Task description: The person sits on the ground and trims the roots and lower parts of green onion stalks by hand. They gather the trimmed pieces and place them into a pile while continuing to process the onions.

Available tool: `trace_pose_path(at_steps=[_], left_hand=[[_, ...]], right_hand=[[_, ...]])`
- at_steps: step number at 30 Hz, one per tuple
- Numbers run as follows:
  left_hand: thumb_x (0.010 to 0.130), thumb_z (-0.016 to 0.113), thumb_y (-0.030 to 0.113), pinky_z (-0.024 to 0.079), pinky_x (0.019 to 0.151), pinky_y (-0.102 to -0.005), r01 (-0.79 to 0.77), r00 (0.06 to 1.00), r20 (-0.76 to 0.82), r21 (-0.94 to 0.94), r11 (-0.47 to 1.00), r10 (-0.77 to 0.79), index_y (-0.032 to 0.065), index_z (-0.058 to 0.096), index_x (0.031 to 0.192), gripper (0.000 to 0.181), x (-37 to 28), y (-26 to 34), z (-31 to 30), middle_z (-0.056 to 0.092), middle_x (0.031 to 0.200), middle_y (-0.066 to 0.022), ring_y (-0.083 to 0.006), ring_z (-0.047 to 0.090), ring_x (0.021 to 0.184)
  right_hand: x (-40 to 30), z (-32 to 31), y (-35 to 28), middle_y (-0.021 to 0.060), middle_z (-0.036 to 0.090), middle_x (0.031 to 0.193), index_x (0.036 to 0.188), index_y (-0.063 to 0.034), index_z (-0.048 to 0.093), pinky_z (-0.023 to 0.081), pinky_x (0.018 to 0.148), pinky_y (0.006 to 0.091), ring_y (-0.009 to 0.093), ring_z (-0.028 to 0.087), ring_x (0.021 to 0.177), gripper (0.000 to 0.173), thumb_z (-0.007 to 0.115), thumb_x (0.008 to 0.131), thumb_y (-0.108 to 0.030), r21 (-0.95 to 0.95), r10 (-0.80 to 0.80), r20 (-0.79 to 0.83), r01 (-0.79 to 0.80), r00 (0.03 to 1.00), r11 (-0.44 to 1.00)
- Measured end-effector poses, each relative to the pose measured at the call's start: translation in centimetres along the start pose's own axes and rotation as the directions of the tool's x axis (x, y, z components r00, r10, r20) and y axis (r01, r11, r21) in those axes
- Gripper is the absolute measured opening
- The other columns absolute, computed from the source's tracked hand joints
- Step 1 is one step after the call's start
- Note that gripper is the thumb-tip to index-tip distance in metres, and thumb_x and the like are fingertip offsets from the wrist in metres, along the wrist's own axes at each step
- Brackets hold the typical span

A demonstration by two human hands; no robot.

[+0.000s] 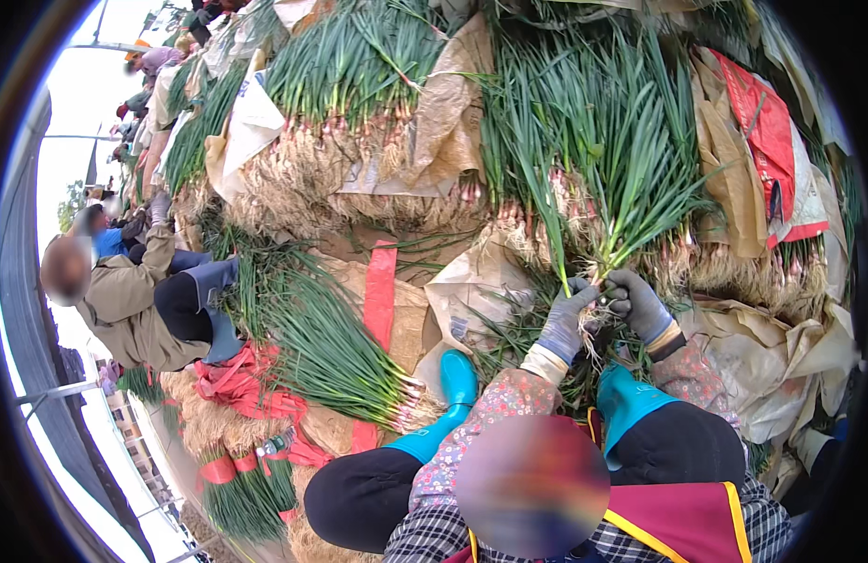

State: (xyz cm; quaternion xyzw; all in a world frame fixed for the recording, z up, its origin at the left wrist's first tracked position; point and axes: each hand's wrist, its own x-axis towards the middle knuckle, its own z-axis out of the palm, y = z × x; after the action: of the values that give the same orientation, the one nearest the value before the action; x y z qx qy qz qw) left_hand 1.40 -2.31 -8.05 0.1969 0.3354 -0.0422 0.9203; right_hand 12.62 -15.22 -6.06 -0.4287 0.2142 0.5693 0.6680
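Note:
My left hand (567, 317), in a grey knit glove, is closed around the lower stems of a few green plants with long leaves, like spring onions or young garlic (620, 232). Beside it my right hand (634, 302), gloved too, has its fingers curled at the pale root end of the same plants; whether it grips them is not clear. Stringy roots (590, 325) dangle between both hands. Beyond them stands a dense row of such plants (588, 119), leaves away from me. A loose pile of cleaner plants (335, 352) lies to the left on a red strip.
Turquoise rubber boots (459, 376) flank loose leaf scraps (525, 331). Woven sacks (757, 352) lie at right. Bundles tied with red bands (247, 485) are at lower left. A co-worker (138, 302) sits at left, with more people behind. Another heap of plants (349, 77) stands at the back.

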Motion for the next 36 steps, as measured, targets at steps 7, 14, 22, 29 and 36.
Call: trace_pose_path(at_steps=[7,14,22,29,36], left_hand=[[0.081,0.072,0.009,0.042,0.047,-0.0238,-0.203,0.953,-0.189,0.189,0.961,0.239,0.0147,0.057,0.084,0.016,0.3,-0.3,-3.0,0.058,0.075,0.0019,-0.0105,0.054,0.061],[0.088,0.065,0.012,0.039,0.061,-0.0208,-0.216,0.950,-0.179,0.219,0.952,0.257,0.0077,0.059,0.092,0.008,-0.2,2.7,-0.5,0.056,0.077,0.0025,-0.0084,0.051,0.068],[0.085,0.059,0.000,0.042,0.070,-0.0258,-0.405,0.766,0.038,0.804,0.436,0.641,0.0028,0.051,0.090,0.010,-0.5,1.9,1.4,0.052,0.082,-0.0004,-0.0093,0.045,0.074],[0.086,0.060,0.004,0.036,0.055,-0.0199,-0.202,0.920,-0.255,0.345,0.917,0.298,0.0066,0.056,0.084,0.006,-0.4,0.6,0.6,0.052,0.070,0.0018,-0.0062,0.045,0.061],[0.094,0.058,0.019,0.038,0.042,-0.0244,-0.177,0.974,-0.135,0.036,0.984,0.180,0.0058,0.057,0.105,0.017,-1.8,2.7,2.2,0.058,0.075,-0.0027,-0.0104,0.048,0.051]], right_hand=[[-5.8,-1.5,-6.7,-0.0079,0.033,0.053,0.076,-0.0111,0.048,0.027,0.044,0.0223,0.005,0.031,0.041,0.023,0.046,0.098,-0.020,0.738,-0.539,0.197,0.238,0.819,0.631],[-8.7,-1.2,-0.3,0.0079,0.066,0.080,0.116,-0.0169,0.063,0.052,0.071,0.0376,0.025,0.066,0.076,0.033,0.048,0.094,-0.037,-0.999,0.026,0.042,0.041,0.999,0.034],[-3.8,6.6,-3.1,0.0150,0.066,0.075,0.119,-0.0150,0.060,0.052,0.063,0.0404,0.033,0.066,0.069,0.036,0.060,0.089,-0.035,-0.974,-0.667,0.223,0.138,0.711,-0.178],[0.1,0.7,-4.4,-0.0088,0.032,0.050,0.080,-0.0120,0.051,0.023,0.040,0.0219,0.005,0.029,0.040,0.022,0.048,0.097,-0.025,0.514,-0.333,0.222,0.180,0.917,0.839],[-3.5,-2.5,1.3,-0.0030,0.047,0.067,0.092,-0.0096,0.054,0.037,0.055,0.0230,0.008,0.045,0.058,0.015,0.060,0.089,-0.023,-0.099,-0.484,-0.197,0.474,0.853,0.875]])
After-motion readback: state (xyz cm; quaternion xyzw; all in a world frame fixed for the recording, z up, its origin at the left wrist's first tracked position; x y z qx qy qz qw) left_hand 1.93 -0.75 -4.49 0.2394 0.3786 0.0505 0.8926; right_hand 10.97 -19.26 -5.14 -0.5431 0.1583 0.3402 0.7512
